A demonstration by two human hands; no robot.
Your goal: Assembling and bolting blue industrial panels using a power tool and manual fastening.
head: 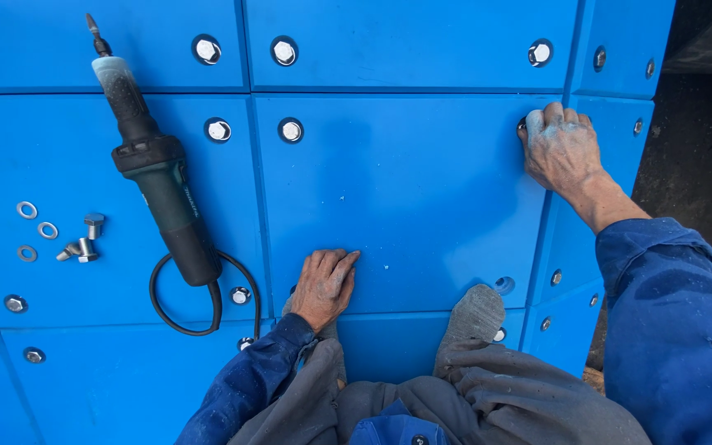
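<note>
My right hand reaches to the far right of a blue panel, its fingers closed around a bolt head in a recessed hole. My left hand rests flat on the same panel near its lower left corner, fingers together, holding nothing. I kneel on the panels; one grey shoe tip shows between my arms. Both sleeves are dark blue.
A black corded power tool lies on the left panel, its cable looped below. Three loose washers and two loose bolts lie left of it. Fitted bolts sit in the panel corners. Dark ground drops off on the right.
</note>
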